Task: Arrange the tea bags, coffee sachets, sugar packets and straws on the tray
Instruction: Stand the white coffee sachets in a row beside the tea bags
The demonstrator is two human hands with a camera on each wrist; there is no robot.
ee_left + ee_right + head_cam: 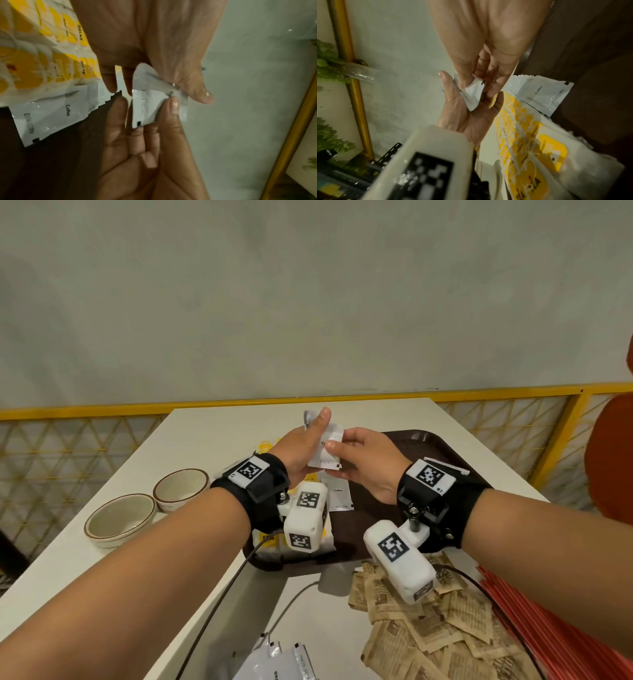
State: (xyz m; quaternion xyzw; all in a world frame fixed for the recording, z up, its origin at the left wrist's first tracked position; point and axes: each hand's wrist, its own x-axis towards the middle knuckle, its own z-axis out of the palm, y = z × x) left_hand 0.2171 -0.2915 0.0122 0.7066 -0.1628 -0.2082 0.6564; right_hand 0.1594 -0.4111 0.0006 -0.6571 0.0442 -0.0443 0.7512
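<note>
Above the dark brown tray (428, 441) both hands hold white coffee sachets (329, 455). My left hand (315, 436) pinches them between thumb and fingers, and a second sachet edge (308, 417) shows behind the thumb. My right hand (342, 455) pinches the front sachet (150, 108) by its lower half; the right wrist view shows this sachet (474, 93) bent. One coffee sachet (337, 496) lies flat on the tray beside yellow-and-white tea bags (327, 537). Brown sugar packets (445, 628) and red straws (555, 635) lie on the table near me.
Two empty ceramic bowls (120, 518) (181, 487) stand on the white table (205, 440) left of the tray. More white sachets (274, 662) lie at the near edge. Cables from the wrist cameras run across the table. A yellow railing (102, 409) borders the far side.
</note>
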